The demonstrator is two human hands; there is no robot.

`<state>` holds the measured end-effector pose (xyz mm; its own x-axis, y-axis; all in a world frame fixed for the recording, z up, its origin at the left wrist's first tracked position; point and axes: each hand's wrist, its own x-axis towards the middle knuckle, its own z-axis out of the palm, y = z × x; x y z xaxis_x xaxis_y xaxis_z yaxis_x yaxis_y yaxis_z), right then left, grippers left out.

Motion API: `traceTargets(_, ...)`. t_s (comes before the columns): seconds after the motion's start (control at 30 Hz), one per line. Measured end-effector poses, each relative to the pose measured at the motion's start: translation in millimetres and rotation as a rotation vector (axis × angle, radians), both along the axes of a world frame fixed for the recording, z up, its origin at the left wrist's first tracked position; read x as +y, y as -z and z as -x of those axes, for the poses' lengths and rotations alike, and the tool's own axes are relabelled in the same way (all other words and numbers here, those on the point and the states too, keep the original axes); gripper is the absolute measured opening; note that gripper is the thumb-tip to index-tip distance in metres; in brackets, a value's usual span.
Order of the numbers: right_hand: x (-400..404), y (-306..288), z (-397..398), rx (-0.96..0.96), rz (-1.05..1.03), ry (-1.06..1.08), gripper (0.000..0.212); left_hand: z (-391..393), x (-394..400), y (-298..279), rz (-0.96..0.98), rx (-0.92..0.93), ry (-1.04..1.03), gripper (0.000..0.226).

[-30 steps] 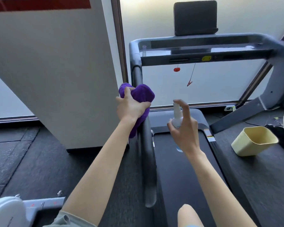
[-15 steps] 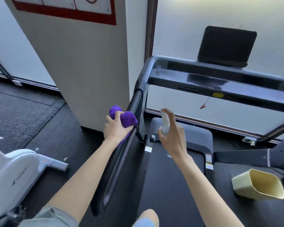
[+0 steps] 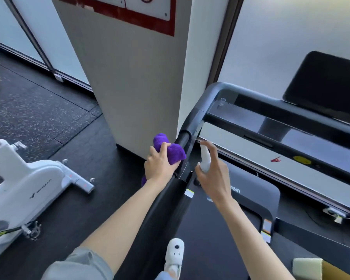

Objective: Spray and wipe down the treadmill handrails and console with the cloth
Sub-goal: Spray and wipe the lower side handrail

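Purple cloth (image 3: 171, 151) is bunched in the left hand (image 3: 160, 164), whose fingers curl over it and press it against the outer side of the left handrail (image 3: 166, 190); a tail of the cloth hangs below the wrist. Just beside it, at 3 o'clock across the rail, the right hand (image 3: 214, 178) grips a small white spray bottle (image 3: 205, 160) upright, the index finger lying over its top and the other fingers wrapped round the body. The handrail runs from 6 o'clock up to the console (image 3: 271, 126), which spans toward 3 o'clock with a dark screen (image 3: 327, 85) standing above it. The black belt (image 3: 210, 229) lies under the right forearm, with a white shoe (image 3: 175, 251) on its near edge at 6 o'clock. A white pillar (image 3: 133, 77) rises at 12 o'clock, close behind the cloth. A white exercise bike (image 3: 28, 178) stands at 9 o'clock on the dark floor (image 3: 38, 110). A pale yellow bin (image 3: 309, 266) shows partly at 5 o'clock.
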<state>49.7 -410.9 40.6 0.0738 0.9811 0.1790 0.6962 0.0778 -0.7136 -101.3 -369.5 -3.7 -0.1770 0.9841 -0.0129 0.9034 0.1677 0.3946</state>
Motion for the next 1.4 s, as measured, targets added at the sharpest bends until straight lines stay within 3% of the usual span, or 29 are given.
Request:
traceTargets(0.23,67,-12,-23,-0.028,-0.055,-0.004,0.062,-35,74,0,0.02,-0.067,-0.004,0.066)
traceTargets(0.6,136,-5,-18,0.007,-0.029,-0.27,0.056,-43,78,14,-0.222,0.07,-0.052,0.057)
traceTargets(0.87,168,-6,-50,-0.076,-0.006,-0.5,0.058,-52,73,1,-0.065,-0.002,-0.21,0.069)
traceTargets(1.1,165,-5,-60,-0.057,0.023,-0.669,0.057,-54,6,15,-0.157,0.138,-0.516,0.072)
traceTargets(1.4,108,-5,-2,-0.026,0.011,-0.914,0.059,-20,-96,21,-0.155,0.291,-0.652,0.065)
